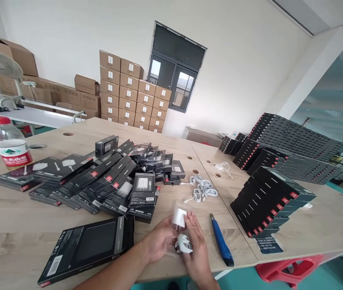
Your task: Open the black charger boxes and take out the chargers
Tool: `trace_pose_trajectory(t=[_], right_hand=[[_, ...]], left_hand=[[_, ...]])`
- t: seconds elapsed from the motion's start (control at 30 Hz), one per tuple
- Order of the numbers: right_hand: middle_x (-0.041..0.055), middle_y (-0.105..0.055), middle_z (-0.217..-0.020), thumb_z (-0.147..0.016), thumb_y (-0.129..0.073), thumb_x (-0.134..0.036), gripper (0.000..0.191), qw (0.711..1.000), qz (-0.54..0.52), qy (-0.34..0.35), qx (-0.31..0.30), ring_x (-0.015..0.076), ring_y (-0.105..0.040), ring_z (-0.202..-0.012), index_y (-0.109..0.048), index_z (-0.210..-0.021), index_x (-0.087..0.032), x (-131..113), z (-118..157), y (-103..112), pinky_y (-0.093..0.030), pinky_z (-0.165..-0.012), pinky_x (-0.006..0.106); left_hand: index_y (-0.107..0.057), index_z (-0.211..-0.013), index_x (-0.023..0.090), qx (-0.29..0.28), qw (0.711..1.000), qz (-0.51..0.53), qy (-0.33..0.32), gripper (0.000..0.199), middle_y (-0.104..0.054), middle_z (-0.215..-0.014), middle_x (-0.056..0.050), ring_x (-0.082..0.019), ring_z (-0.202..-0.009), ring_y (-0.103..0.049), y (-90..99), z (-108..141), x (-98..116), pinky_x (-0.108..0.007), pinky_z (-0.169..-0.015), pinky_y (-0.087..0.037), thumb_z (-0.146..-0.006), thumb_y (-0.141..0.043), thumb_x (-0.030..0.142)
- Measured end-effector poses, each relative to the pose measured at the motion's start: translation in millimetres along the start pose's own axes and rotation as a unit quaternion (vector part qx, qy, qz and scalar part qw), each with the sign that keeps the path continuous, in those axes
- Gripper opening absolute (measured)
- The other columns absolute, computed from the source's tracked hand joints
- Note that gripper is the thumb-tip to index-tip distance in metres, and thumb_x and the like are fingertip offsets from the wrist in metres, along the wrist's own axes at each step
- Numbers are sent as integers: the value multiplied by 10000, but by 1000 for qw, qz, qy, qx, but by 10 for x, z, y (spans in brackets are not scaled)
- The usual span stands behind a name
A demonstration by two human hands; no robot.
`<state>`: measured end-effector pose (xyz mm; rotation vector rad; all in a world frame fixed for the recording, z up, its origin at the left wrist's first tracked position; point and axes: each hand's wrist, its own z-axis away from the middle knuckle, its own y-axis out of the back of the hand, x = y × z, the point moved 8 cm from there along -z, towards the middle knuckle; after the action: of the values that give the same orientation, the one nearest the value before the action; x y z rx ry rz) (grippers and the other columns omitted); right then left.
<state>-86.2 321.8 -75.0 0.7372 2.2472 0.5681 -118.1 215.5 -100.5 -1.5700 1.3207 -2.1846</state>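
Observation:
Low over the table's front edge, a clear plastic tray (170,250) sits between my hands. It holds a white charger (179,218) at its upper end and a coiled white cable (185,244) at its lower end. My left hand (158,240) grips the tray's left side. My right hand (197,246) closes on its right side, fingertips against the charger. An opened black box (88,246) lies left of my left hand, partly behind my forearm. Right of my right hand rests a blue utility knife (222,242).
A heap of black charger boxes (107,177) covers the left middle. Several coiled white cables (201,188) lie beyond my hands. Stacked black boxes (268,201) stand at right, a bottle (9,143) at far left. A red stool (289,270) is below the edge.

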Motion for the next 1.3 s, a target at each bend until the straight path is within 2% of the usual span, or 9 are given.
trace_pose_trajectory(t=[0.23, 0.4, 0.57, 0.7, 0.83, 0.97, 1.03, 1.17, 1.3], right_hand=[[95, -498, -1536, -1039, -456, -368, 454, 997, -42, -32, 49, 339, -411, -1456, -517, -1478, -269, 13, 61, 21, -439, -1139, 598], [113, -537, -1501, -1057, -404, -405, 429, 988, -104, -59, 103, 352, -442, -1435, -599, -1407, -252, 67, 33, 67, -459, -1123, 596], [147, -548, -1484, -1054, -411, -451, 446, 971, -196, -98, 90, 353, -424, -1447, -670, -1320, -203, -3, -95, 25, -373, -1171, 623], [133, -572, -1465, -1035, -423, -524, 502, 937, -283, -165, 121, 337, -409, -1458, -700, -1280, -183, 44, -39, 22, -288, -1226, 582], [144, -624, -1402, -983, -467, -616, 575, 887, -364, -260, 112, 344, -514, -1380, -736, -1215, -164, 232, 29, -30, -409, -1160, 524], [191, -724, -1220, -895, -527, -710, 653, 858, -367, -331, 142, 366, -663, -1195, -747, -1110, -134, 449, 61, 110, -546, -954, 481], [182, -748, -1165, -901, -514, -705, 641, 865, -337, -335, 161, 346, -680, -1166, -726, -1115, -138, 524, -59, 286, -543, -940, 453], [136, -738, -1196, -893, -547, -644, 551, 924, -151, -307, 170, 337, -648, -1197, -723, -1113, -171, 700, -692, 760, -501, -989, 456], [184, -697, -1253, -468, -896, -524, 668, 942, -53, -283, 175, 434, -489, -1350, -745, -1013, -169, 915, -1145, 1006, -450, -1045, 555]], left_hand=[[-722, -1111, 178, -52, 998, 24, 16, 473, -752, -966, -97, -231, -835, -691, -4, 24, -43, -338, -755, -501, -653, -664, 78], [-730, -1024, 113, -110, 987, 113, -7, 438, -732, -879, -97, -207, -791, -678, -34, 10, -33, -321, -781, -483, -599, -646, 50], [-722, -1037, 123, -85, 985, 145, -38, 447, -719, -879, -66, -142, -725, -627, 9, 37, 37, -253, -704, -446, -595, -677, 71], [-720, -1004, 132, -82, 987, 135, -31, 476, -708, -881, -64, -144, -689, -600, -43, 88, 23, -276, -712, -448, -531, -711, 78], [-711, -1001, 144, -54, 991, 115, -35, 503, -700, -928, -59, -148, -749, -612, -47, 73, 14, -262, -729, -446, -503, -749, 84], [-689, -920, 128, 10, 995, 96, -19, 324, -673, -816, -43, -133, -635, -578, 75, -29, -87, -264, -632, -424, -599, -729, 149], [-673, -921, 129, 42, 995, 88, -1, 304, -666, -790, -38, -134, -580, -563, 148, -87, -163, -268, -581, -401, -617, -686, 144], [-659, -900, 127, 78, 995, 65, 6, 308, -671, -791, -44, -142, -597, -582, 223, -141, -203, -272, -585, -406, -593, -663, 117], [-679, -910, 146, 68, 997, 43, -17, 327, -687, -836, -38, -143, -720, -611, 187, -97, -99, -261, -691, -445, -585, -671, 122]])
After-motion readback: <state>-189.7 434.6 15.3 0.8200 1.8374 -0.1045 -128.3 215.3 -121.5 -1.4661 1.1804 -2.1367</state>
